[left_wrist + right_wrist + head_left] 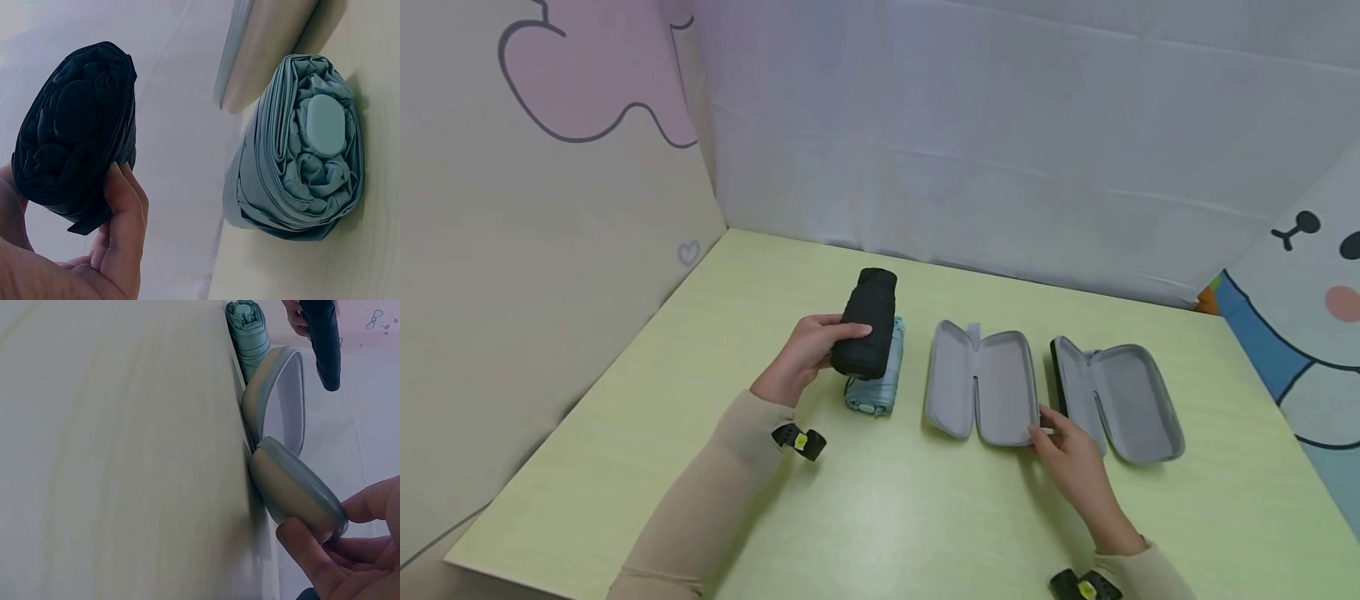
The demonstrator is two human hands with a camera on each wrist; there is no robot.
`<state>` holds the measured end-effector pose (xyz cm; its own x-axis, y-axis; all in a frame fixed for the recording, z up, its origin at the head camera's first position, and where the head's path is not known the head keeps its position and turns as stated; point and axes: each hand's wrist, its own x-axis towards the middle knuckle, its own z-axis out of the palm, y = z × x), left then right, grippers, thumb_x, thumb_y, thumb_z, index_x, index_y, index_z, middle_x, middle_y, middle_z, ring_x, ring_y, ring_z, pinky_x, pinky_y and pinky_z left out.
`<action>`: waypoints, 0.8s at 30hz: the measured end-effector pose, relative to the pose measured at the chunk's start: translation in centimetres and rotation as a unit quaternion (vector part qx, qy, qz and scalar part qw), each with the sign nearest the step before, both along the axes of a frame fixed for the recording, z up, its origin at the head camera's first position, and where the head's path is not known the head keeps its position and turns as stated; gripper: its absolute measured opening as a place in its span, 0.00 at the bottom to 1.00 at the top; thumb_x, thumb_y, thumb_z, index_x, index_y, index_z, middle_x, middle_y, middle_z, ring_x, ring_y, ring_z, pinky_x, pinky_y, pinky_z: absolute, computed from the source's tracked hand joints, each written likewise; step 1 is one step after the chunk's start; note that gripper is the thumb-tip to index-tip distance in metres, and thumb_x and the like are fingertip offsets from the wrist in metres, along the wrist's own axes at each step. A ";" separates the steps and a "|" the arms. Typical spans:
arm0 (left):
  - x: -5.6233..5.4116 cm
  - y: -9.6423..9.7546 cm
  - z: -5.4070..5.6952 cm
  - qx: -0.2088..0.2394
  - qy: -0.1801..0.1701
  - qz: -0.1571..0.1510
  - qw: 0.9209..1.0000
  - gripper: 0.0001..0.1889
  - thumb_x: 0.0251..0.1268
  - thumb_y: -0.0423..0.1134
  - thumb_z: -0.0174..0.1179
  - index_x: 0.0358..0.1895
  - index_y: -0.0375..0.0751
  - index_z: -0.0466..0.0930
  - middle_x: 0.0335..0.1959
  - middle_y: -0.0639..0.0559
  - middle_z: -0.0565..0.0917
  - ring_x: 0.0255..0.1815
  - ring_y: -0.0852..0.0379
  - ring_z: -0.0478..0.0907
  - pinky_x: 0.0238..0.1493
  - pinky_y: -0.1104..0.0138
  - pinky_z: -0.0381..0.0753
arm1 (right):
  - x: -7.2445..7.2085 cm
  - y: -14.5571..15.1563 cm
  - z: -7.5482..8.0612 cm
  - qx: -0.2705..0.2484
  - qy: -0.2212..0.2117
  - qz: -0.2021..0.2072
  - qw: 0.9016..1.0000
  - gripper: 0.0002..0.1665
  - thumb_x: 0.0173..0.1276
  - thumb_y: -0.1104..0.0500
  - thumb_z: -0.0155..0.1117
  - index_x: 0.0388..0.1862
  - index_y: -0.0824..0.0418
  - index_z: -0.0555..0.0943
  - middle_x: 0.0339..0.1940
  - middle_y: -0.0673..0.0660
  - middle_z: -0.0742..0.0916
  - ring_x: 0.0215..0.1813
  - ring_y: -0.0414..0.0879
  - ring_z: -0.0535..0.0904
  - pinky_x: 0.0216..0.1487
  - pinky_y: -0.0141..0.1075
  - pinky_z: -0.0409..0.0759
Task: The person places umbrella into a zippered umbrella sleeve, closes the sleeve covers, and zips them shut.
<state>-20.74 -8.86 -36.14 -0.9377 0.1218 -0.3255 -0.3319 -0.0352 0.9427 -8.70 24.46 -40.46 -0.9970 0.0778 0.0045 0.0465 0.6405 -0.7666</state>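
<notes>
In the head view my left hand [805, 348] grips a black folded umbrella [871, 321], thumb across its side. The left wrist view faces the black umbrella's end [75, 125], with its wrapped cloth and oval handle end. Lower down, partly covered by it in the head view, a pale blue-green folded umbrella [882, 392] lies on the table. My right hand [1073, 467] pinches the near right edge of an unzipped grey hard case [1006, 387]. This case lies spread wide, its lining facing up; the right wrist view shows its beige outer shell [290, 494] between thumb and fingers.
To the right lies a second open case [1138, 408], grey inside with a dark outer side. Both stand on a pale yellow-green table [880, 517]. A white cloth backdrop [1000, 142] rises behind, with printed panels at either side.
</notes>
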 end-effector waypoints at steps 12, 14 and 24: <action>0.1 0.5 0.2 -0.005 0.005 -0.004 1.000 0.31 0.54 0.40 0.67 0.61 0.32 0.69 0.50 0.38 0.79 0.35 0.56 0.82 0.38 0.66 0.80 | 0.1 0.0 0.0 0.004 -0.003 0.001 1.000 0.27 0.72 0.60 0.53 0.65 0.73 0.65 0.52 0.69 0.79 0.42 0.54 0.82 0.35 0.31 0.76; 0.0 0.6 0.2 -0.007 0.004 -0.004 1.000 0.31 0.54 0.40 0.67 0.61 0.33 0.69 0.49 0.38 0.80 0.34 0.56 0.82 0.38 0.66 0.80 | 0.0 0.0 -0.1 0.006 -0.004 0.001 1.000 0.27 0.72 0.60 0.53 0.65 0.73 0.64 0.52 0.69 0.79 0.43 0.54 0.82 0.35 0.31 0.76; -0.1 1.1 -0.2 -0.002 0.000 -0.006 1.000 0.29 0.53 0.39 0.68 0.59 0.32 0.71 0.48 0.39 0.80 0.35 0.56 0.82 0.38 0.65 0.80 | 0.0 0.0 -0.2 0.008 0.000 0.005 1.000 0.26 0.72 0.61 0.53 0.64 0.74 0.65 0.52 0.69 0.79 0.43 0.53 0.82 0.35 0.31 0.76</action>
